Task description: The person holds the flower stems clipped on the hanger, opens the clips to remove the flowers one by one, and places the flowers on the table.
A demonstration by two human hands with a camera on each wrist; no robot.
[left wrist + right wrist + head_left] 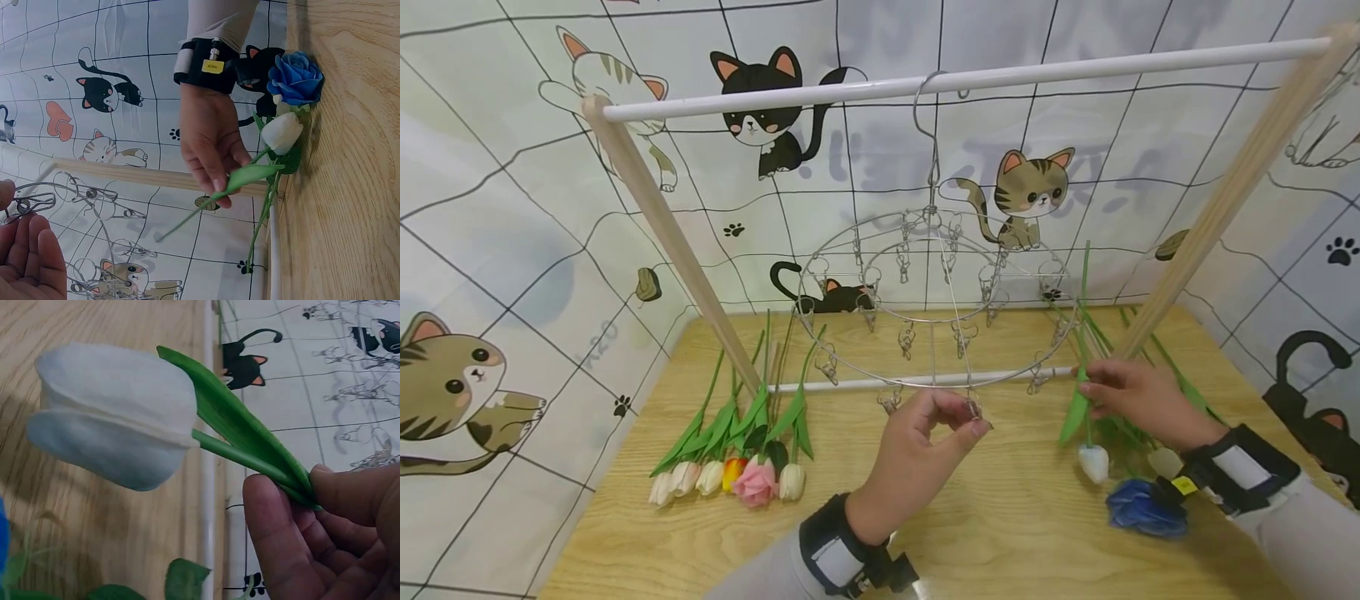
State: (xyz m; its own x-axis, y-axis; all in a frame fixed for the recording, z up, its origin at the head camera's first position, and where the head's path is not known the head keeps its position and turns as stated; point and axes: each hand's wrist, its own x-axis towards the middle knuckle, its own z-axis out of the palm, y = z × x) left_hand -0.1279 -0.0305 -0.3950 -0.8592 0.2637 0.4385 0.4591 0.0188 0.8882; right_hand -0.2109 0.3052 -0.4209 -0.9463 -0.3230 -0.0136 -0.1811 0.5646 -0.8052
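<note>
My left hand (910,458) is raised at the front rim of a round wire drying hanger (934,162), thumb and fingertips pinching one of its metal clips (34,204). My right hand (1153,402) holds a white tulip (115,415) between thumb and fingers, by the green stem near its leaf (231,406). Its bloom points down toward the table in the head view, and the stem end rises beside the hanger's right side. Several other metal clips dangle from the two wire rings.
The hanger hooks over a white rod (775,98) on a wooden frame (670,242). At left on the table (925,517) lie several tulips and a pink rose (756,482). A blue rose (1146,508) and more stems lie under my right hand. Cat-patterned cloth stands behind.
</note>
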